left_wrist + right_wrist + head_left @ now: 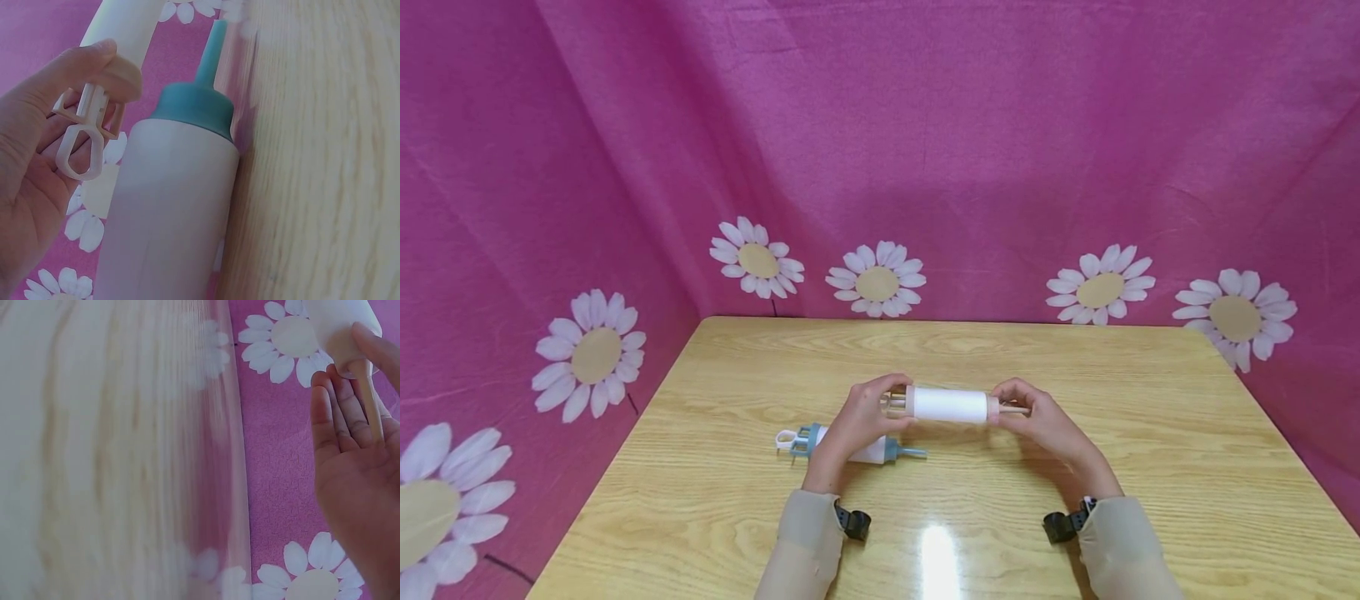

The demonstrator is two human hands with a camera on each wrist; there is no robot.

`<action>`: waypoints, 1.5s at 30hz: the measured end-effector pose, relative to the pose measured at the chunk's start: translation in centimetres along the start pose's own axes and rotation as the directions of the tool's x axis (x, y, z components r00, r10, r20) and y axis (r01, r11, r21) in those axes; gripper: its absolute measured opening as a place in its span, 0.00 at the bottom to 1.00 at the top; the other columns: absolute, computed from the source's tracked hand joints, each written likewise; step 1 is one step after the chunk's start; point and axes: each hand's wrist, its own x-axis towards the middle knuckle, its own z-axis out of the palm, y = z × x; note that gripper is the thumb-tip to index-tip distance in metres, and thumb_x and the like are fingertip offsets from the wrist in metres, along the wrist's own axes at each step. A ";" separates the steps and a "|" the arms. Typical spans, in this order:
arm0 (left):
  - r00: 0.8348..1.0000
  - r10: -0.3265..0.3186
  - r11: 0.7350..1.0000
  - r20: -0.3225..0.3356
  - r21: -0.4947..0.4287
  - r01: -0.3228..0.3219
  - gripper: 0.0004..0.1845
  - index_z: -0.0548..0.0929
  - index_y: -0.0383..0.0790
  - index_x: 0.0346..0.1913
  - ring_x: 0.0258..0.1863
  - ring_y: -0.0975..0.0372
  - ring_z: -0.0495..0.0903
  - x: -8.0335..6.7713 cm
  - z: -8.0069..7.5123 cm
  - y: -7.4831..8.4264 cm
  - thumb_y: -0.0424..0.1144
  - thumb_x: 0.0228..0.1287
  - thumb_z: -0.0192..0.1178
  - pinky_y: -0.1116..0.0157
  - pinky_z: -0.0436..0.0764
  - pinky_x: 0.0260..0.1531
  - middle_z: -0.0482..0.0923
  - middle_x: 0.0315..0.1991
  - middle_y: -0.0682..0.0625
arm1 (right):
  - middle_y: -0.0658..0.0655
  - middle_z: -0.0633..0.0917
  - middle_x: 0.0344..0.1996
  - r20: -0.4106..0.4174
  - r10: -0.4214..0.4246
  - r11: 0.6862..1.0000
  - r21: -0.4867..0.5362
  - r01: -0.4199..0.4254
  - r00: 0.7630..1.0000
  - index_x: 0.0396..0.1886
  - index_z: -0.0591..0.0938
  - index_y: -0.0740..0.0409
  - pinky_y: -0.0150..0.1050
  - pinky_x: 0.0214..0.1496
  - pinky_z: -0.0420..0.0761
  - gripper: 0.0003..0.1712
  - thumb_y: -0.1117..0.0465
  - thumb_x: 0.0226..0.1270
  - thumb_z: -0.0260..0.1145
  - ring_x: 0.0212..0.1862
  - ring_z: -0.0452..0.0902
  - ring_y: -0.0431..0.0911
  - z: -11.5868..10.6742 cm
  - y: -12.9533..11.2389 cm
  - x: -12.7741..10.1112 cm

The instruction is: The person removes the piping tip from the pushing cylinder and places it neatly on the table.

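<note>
Crosswise in the head view, a white tube with pale pink ends (951,405) sits just right of centre, below the middle of the frame, its long axis running nearly level from left to right and its slim nozzle (1015,409) pointing right. The left hand (861,412) grips its left end between thumb and fingers, and the right hand (1041,421) pinches its right end where the nozzle begins. Below and to the left, a second tube with blue-green ends (872,452) rests on the wooden table (715,525), partly hidden by the left wrist; its axis is close to parallel with the first, its nozzle also pointing right. Behind, a magenta cloth (925,125) with white flowers fills the upper frame. In the left wrist view, the pink-ended tube is at the upper left, its axis slanting upward and slightly right, out of the top edge; the thumb presses on its end collar, and a pale pull ring (98,153) hangs lowest, before the palm. The second tube looms large at the centre, its nozzle pointing up. In the right wrist view, the held tube enters at the upper right, its nozzle pointing down and slightly right over the fingers, the thumb against its tapered end
</note>
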 end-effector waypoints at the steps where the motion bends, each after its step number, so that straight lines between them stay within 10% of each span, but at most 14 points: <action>1: 1.000 -0.002 1.000 -0.001 0.000 0.002 0.28 0.78 0.39 0.57 0.48 0.57 0.82 0.0 0.0 0.0 0.38 0.52 0.75 0.57 0.84 0.51 0.84 0.53 0.46 | 0.58 0.79 0.51 -0.004 -0.007 1.000 -0.008 0.007 1.000 0.52 0.75 0.60 0.40 0.50 0.79 0.23 0.57 0.61 0.72 0.52 0.75 0.47 0.0 0.0 0.0; 8: 1.000 -0.007 1.000 -0.010 -0.018 0.007 0.28 0.79 0.38 0.57 0.48 0.58 0.82 -0.1 0.1 -0.4 0.38 0.52 0.75 0.57 0.83 0.51 0.85 0.51 0.47 | 0.59 0.77 0.55 -0.017 -0.035 0.999 -0.036 0.034 0.999 0.56 0.75 0.60 0.41 0.54 0.76 0.23 0.55 0.66 0.68 0.53 0.73 0.41 0.2 0.0 0.1; 15: 1.000 0.007 1.000 -0.019 -0.003 -0.007 0.27 0.79 0.40 0.57 0.49 0.58 0.83 -0.2 0.0 -0.2 0.38 0.52 0.74 0.58 0.83 0.51 0.85 0.51 0.47 | 0.53 0.80 0.31 0.003 0.020 1.000 0.013 -0.020 1.000 0.48 0.76 0.73 0.36 0.41 0.80 0.28 0.49 0.80 0.47 0.35 0.76 0.41 -0.2 -0.3 0.3; 21: 1.000 0.013 1.000 -0.013 0.005 -0.013 0.28 0.79 0.38 0.58 0.50 0.57 0.83 -0.3 0.0 -0.1 0.39 0.52 0.75 0.58 0.83 0.52 0.83 0.54 0.47 | 0.55 0.81 0.26 0.039 0.066 0.998 0.004 -0.066 0.997 0.41 0.80 0.69 0.38 0.37 0.81 0.27 0.47 0.78 0.50 0.30 0.76 0.43 -0.1 -0.3 0.3; 33: 1.000 0.020 1.000 -0.023 0.013 -0.019 0.28 0.79 0.40 0.57 0.50 0.58 0.82 -0.4 -0.1 -0.4 0.38 0.52 0.75 0.58 0.83 0.52 0.84 0.54 0.48 | 0.48 0.80 0.48 0.014 -0.056 0.998 0.013 0.056 0.998 0.50 0.76 0.63 0.43 0.52 0.80 0.18 0.58 0.66 0.68 0.54 0.77 0.44 0.2 -0.1 0.1; 45: 0.999 0.025 1.000 -0.035 -0.003 -0.025 0.28 0.79 0.39 0.57 0.50 0.58 0.83 -0.5 0.0 -0.7 0.39 0.52 0.75 0.57 0.83 0.53 0.84 0.52 0.47 | 0.56 0.79 0.52 -0.016 -0.072 0.996 -0.046 0.071 0.997 0.54 0.74 0.60 0.46 0.56 0.76 0.22 0.58 0.65 0.69 0.57 0.74 0.50 0.4 -0.2 0.1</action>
